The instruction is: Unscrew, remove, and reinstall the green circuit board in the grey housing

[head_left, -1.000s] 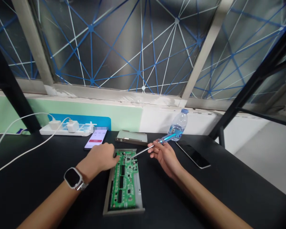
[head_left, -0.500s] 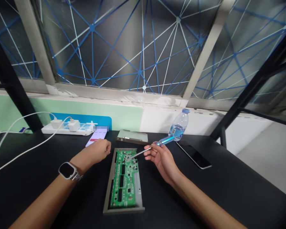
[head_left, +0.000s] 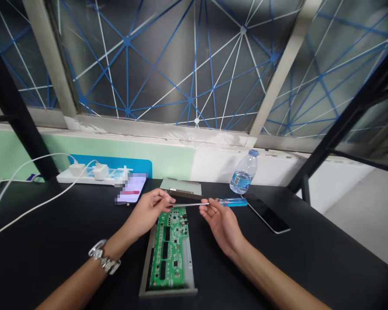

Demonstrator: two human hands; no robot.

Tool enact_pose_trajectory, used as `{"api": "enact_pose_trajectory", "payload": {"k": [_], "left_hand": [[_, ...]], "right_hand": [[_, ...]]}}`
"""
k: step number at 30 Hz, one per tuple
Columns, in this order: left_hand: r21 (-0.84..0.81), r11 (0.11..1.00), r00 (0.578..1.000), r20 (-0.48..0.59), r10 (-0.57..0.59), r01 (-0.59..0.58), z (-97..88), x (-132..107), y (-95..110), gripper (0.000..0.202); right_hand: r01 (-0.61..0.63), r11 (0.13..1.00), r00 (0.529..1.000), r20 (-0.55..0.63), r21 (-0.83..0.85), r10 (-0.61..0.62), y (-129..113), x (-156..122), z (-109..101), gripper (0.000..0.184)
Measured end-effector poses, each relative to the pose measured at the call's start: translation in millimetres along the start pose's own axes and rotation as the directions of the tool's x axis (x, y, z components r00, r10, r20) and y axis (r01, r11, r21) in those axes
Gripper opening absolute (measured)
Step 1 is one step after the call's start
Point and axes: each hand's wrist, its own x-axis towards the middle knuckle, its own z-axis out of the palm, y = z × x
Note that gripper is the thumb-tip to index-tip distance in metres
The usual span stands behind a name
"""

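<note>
A green circuit board (head_left: 170, 249) lies in a grey metal tray (head_left: 189, 262) on the black table. My right hand (head_left: 221, 221) holds a screwdriver (head_left: 210, 203) with a blue handle, level above the far end of the board. My left hand (head_left: 148, 211) is turned palm up, its fingertips pinched at the tip of the screwdriver's shaft. Whether anything small sits between those fingertips is too small to tell. A watch band (head_left: 104, 258) shows on my left wrist.
A grey cover plate (head_left: 181, 187) lies behind the board. A lit phone (head_left: 131, 189) sits left of it, a dark phone (head_left: 267, 214) on the right, a water bottle (head_left: 244, 172) behind. A white power strip (head_left: 87, 174) with chargers and cables runs along the wall at left.
The screwdriver's tip has lifted off the board and the tool now lies level. My left hand has turned over and come up to pinch at the shaft's tip.
</note>
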Motion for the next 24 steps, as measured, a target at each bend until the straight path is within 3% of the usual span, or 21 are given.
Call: {"api": "enact_pose_trajectory", "payload": {"k": [3,6,24], "left_hand": [[-0.172,0.977,0.992,0.025,-0.127,0.130,3.6,-2.4,0.0,0.028],[-0.259,0.948,0.983,0.039,-0.181,0.185,3.8,-4.0,1.5,0.030],[-0.311,0.930,0.976,-0.032,-0.214,0.194,6.6,-3.9,-1.3,0.027]], "right_hand": [[0.029,0.999,0.999,-0.015,0.031,-0.028,-1.6,-0.5,1.4,0.020],[0.049,0.997,0.999,-0.024,0.057,-0.048,-1.9,-0.7,1.7,0.020],[0.060,0.995,0.998,0.013,0.074,-0.062,-2.7,-2.0,3.2,0.019]]}}
